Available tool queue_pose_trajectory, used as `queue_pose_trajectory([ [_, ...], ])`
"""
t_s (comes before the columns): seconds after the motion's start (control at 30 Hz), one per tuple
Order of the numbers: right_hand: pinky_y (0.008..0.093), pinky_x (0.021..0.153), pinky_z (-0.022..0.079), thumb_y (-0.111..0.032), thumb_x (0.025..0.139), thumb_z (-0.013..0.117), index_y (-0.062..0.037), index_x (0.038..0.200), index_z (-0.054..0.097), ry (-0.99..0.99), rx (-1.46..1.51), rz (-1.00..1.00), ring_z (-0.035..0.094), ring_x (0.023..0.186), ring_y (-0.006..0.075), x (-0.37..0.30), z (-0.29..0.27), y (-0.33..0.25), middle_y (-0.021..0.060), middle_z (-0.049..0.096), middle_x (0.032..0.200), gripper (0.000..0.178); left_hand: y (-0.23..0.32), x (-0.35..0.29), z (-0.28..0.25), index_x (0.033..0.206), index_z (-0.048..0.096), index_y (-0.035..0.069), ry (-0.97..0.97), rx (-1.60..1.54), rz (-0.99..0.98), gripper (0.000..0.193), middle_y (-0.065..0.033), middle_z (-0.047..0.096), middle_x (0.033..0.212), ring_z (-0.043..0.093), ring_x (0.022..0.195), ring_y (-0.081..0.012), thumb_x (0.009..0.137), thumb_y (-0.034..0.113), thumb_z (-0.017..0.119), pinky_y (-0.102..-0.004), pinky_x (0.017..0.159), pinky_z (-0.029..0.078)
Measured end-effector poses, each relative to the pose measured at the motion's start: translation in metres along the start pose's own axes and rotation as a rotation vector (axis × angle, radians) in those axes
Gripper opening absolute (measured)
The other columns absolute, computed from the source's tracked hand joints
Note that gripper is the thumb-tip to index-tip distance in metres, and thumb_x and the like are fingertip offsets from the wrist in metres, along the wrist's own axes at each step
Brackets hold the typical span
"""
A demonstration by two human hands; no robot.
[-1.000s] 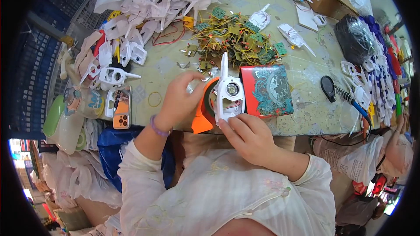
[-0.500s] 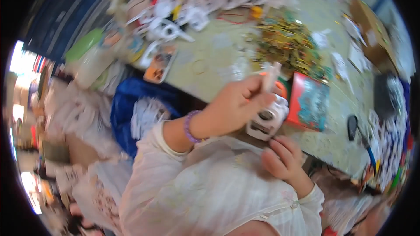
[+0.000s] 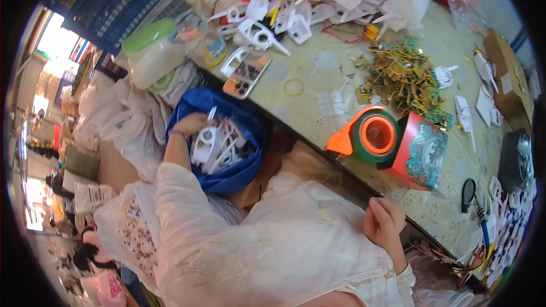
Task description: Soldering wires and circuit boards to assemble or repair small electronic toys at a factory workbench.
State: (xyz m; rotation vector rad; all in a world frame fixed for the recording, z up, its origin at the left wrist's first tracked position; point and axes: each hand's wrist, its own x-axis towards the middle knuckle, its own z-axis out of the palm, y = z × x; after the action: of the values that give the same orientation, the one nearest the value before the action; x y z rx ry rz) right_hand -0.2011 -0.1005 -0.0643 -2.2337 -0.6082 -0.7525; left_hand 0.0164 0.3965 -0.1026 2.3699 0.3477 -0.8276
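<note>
My left hand (image 3: 192, 124), with a purple bracelet on its wrist, reaches into a blue bag (image 3: 223, 184) at the left of the table. A slim white plastic part (image 3: 212, 113) sticks up at its closed fingertips; part of the grip is hidden. White plastic housings (image 3: 206, 143), one with a round hole, lie inside the bag beside the hand. By the table's front edge, my right hand (image 3: 385, 220) is curled closed, with nothing visible in it. Beyond it stand an orange tape dispenser (image 3: 340, 141) with a green-edged roll and a red box (image 3: 401, 162).
Wired circuit boards (image 3: 401, 77) are heaped behind the dispenser. More white housings (image 3: 298, 25) cover the table's far side. A phone (image 3: 247, 75) lies near the left edge. A black-headed tool with a blue handle (image 3: 468, 192) and a cardboard box (image 3: 508, 74) are at the right.
My left hand has moved from over the table edge down left into the blue bag, taking the white housing with it. My right hand has drawn slightly right and curled. The view has shifted.
</note>
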Motion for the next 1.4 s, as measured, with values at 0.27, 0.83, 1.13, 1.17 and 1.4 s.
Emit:
queue_pose_trajectory([
  [0.27,0.0304,0.049,0.044,0.003,0.064,0.063,-0.0034,0.092,0.059,0.111,-0.09,0.078,0.057,0.058,0.0236,0.001,-0.008,0.005,0.0087,0.06,0.077,0.029,0.099,0.011,0.013,0.086,0.063,0.004,1.29,0.165,0.53,0.02,-0.0123,0.062,0.083,0.059,0.076,-0.0291,0.078,0.023,0.061,-0.0388,0.068,0.046],
  [0.83,0.0294,0.048,0.044,0.004,0.063,0.06,-0.0033,0.092,0.06,0.246,-0.292,0.126,0.057,0.058,0.0231,0.005,-0.039,0.009,0.0086,0.06,0.077,0.03,0.269,0.009,0.021,0.095,0.059,-0.002,0.484,-0.211,0.829,0.027,-0.0113,0.063,0.087,0.061,0.077,-0.0198,0.079,0.02,0.061,-0.0293,0.069,0.047],
  [1.13,0.0338,0.063,0.049,-0.007,0.068,0.07,-0.0062,0.108,0.057,0.24,-0.196,0.156,0.06,0.076,0.0266,0.103,-0.017,0.014,0.0118,0.059,0.094,0.042,0.255,-0.109,0.146,0.114,0.048,-0.002,-0.28,-1.273,0.937,0.034,-0.01,0.057,0.11,0.055,0.103,-0.0197,0.084,0.009,0.059,-0.0327,0.09,0.043],
  [1.17,0.034,0.063,0.049,-0.009,0.07,0.069,-0.0069,0.109,0.057,0.165,-0.137,0.241,0.06,0.076,0.0265,0.113,-0.015,0.014,0.0117,0.059,0.094,0.04,0.257,-0.115,0.154,0.114,0.048,-0.002,-0.318,-1.261,0.916,0.033,-0.0101,0.056,0.11,0.054,0.104,-0.0197,0.085,0.009,0.058,-0.0329,0.09,0.042],
  [1.4,0.0334,0.06,0.048,-0.002,0.067,0.065,-0.0061,0.091,0.065,-0.04,-0.098,0.265,0.058,0.072,0.0253,0.116,-0.029,0.038,0.0075,0.062,0.083,0.024,0.253,-0.117,0.176,0.098,0.058,0.001,-0.24,-0.684,0.908,0.023,-0.0062,0.06,0.095,0.057,0.082,-0.0114,0.078,0.012,0.064,-0.0254,0.071,0.045],
])
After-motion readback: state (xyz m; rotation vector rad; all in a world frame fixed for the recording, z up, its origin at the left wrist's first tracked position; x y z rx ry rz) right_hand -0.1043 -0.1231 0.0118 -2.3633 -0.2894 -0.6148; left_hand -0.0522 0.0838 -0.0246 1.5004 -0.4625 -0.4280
